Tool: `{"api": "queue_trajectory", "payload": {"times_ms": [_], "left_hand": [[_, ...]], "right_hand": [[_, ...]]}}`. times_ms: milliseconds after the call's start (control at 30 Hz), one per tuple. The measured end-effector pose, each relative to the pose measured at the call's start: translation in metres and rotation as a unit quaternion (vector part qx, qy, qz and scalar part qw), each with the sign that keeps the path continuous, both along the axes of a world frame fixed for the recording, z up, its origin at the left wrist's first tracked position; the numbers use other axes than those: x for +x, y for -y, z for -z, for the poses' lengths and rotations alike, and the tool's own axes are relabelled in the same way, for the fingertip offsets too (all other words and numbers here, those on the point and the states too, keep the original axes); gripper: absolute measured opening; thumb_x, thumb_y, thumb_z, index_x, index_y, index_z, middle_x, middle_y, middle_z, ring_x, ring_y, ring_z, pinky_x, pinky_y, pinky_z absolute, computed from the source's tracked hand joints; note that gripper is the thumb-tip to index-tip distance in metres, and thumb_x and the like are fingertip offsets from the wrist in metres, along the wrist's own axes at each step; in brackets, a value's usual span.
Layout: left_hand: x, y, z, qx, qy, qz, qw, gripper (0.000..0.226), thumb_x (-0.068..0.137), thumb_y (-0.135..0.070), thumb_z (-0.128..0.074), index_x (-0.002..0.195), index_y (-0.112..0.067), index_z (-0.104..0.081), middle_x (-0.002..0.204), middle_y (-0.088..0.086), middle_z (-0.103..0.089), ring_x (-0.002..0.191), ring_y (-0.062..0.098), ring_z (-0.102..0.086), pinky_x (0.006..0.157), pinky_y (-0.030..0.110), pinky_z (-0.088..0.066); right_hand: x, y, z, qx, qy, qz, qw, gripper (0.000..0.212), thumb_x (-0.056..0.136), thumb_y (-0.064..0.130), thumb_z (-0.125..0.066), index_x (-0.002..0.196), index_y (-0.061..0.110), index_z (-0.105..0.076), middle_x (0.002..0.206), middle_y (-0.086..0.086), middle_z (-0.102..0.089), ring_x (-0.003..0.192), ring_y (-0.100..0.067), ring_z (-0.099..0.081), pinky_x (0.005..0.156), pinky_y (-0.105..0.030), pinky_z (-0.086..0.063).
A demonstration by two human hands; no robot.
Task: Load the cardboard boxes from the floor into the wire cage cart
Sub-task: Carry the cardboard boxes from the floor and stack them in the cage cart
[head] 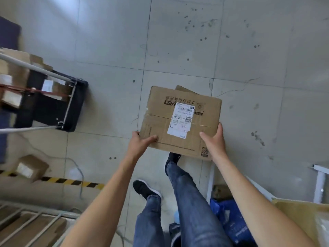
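Observation:
A flat brown cardboard box with a white shipping label on top is held up over the tiled floor in the middle of the head view. My left hand grips its near left edge, thumb on top. My right hand clasps its near right corner. A second cardboard piece peeks out behind its far edge. A small labelled cardboard box lies on the floor at the left. Wire cage bars with cardboard behind them show at the bottom left.
A black platform trolley with white handle bars and stacked boxes stands at the left. Yellow-black hazard tape crosses the floor. A blue bag, a white frame and an open carton sit at the bottom right. My legs stand below the box.

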State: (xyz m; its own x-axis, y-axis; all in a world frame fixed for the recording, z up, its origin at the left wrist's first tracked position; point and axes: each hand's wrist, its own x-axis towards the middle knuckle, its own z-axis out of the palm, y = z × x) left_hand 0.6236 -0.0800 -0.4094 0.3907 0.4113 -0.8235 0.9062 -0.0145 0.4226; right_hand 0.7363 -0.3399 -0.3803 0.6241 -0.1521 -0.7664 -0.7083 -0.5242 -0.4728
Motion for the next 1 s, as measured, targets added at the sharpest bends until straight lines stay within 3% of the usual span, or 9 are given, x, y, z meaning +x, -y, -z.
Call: {"api": "queue_trajectory", "payload": {"times_ms": [100,367,467,533,600,667,800,900,1000], "left_hand": [[-0.038,-0.004,-0.028,0.004,-0.005,-0.101,0.995,0.083,0.06,-0.056,-0.085,0.118,-0.01,-0.048,0.112,0.004,-0.065,0.097,0.018,-0.065,0.085,0.039,-0.054],[-0.163,-0.044,-0.125,0.06,0.064,-0.259,0.962,0.073,0.066,-0.045,-0.086,0.117,-0.012,-0.045,0.109,-0.001,-0.059,0.09,0.004,-0.058,0.068,0.018,-0.044],[-0.232,-0.065,-0.179,0.107,0.089,-0.297,0.945,0.088,0.068,-0.052,-0.082,0.135,-0.012,-0.039,0.122,0.001,-0.054,0.1,0.013,-0.057,0.087,0.031,-0.046],[-0.288,-0.075,-0.218,0.141,0.107,-0.323,0.93,0.097,0.069,-0.055,-0.08,0.145,-0.015,-0.035,0.136,0.004,-0.051,0.118,0.022,-0.053,0.102,0.042,-0.044],[-0.35,-0.08,-0.256,0.162,0.142,-0.356,0.909,0.093,0.067,-0.058,-0.08,0.143,-0.023,-0.039,0.136,-0.001,-0.053,0.121,0.021,-0.053,0.097,0.042,-0.048],[-0.415,-0.077,-0.292,0.186,0.179,-0.397,0.881,0.082,0.062,-0.063,-0.08,0.131,-0.034,-0.047,0.123,-0.012,-0.059,0.11,0.011,-0.057,0.08,0.03,-0.051],[-0.545,-0.071,-0.348,0.257,0.185,-0.487,0.814,0.085,0.058,-0.066,-0.079,0.13,-0.037,-0.047,0.119,-0.015,-0.057,0.11,0.011,-0.056,0.092,0.038,-0.05],[-0.63,-0.066,-0.373,0.273,0.175,-0.549,0.77,0.094,0.062,-0.061,-0.081,0.14,-0.031,-0.04,0.126,-0.006,-0.052,0.116,0.018,-0.053,0.099,0.046,-0.048],[-0.702,-0.062,-0.386,0.284,0.184,-0.614,0.713,0.093,0.063,-0.056,-0.083,0.139,-0.027,-0.038,0.122,-0.005,-0.054,0.111,0.018,-0.055,0.096,0.043,-0.05]], "right_hand": [[0.012,-0.031,-0.023,0.048,0.001,-0.047,0.998,0.088,0.079,0.027,-0.069,0.154,0.027,-0.023,0.144,0.001,-0.051,0.126,-0.019,-0.054,0.106,-0.045,-0.045],[-0.045,-0.13,-0.11,0.173,0.024,-0.155,0.972,0.076,0.084,0.022,-0.069,0.151,0.027,-0.033,0.128,0.009,-0.059,0.116,-0.016,-0.059,0.091,-0.036,-0.052],[-0.1,-0.171,-0.161,0.223,0.044,-0.231,0.946,0.081,0.086,0.026,-0.068,0.154,0.029,-0.026,0.134,0.014,-0.053,0.115,-0.01,-0.057,0.087,-0.03,-0.05],[-0.145,-0.197,-0.198,0.247,0.06,-0.287,0.924,0.085,0.085,0.03,-0.068,0.155,0.033,-0.021,0.138,0.016,-0.049,0.119,-0.01,-0.054,0.095,-0.035,-0.048],[-0.197,-0.223,-0.234,0.272,0.077,-0.341,0.897,0.085,0.084,0.033,-0.068,0.154,0.038,-0.02,0.135,0.025,-0.049,0.118,-0.004,-0.053,0.098,-0.035,-0.046],[-0.253,-0.247,-0.265,0.304,0.088,-0.385,0.867,0.077,0.082,0.036,-0.067,0.147,0.044,-0.028,0.121,0.04,-0.053,0.108,0.008,-0.056,0.092,-0.029,-0.048],[-0.374,-0.298,-0.313,0.346,0.076,-0.458,0.815,0.079,0.083,0.035,-0.068,0.15,0.042,-0.027,0.132,0.018,-0.057,0.119,-0.008,-0.056,0.1,-0.043,-0.05],[-0.458,-0.33,-0.339,0.354,0.071,-0.519,0.775,0.085,0.085,0.032,-0.069,0.154,0.039,-0.02,0.135,0.014,-0.052,0.123,-0.011,-0.051,0.103,-0.041,-0.046],[-0.531,-0.361,-0.353,0.351,0.067,-0.587,0.727,0.086,0.087,0.032,-0.069,0.154,0.038,-0.017,0.137,0.011,-0.048,0.121,-0.012,-0.049,0.101,-0.039,-0.044]]}}
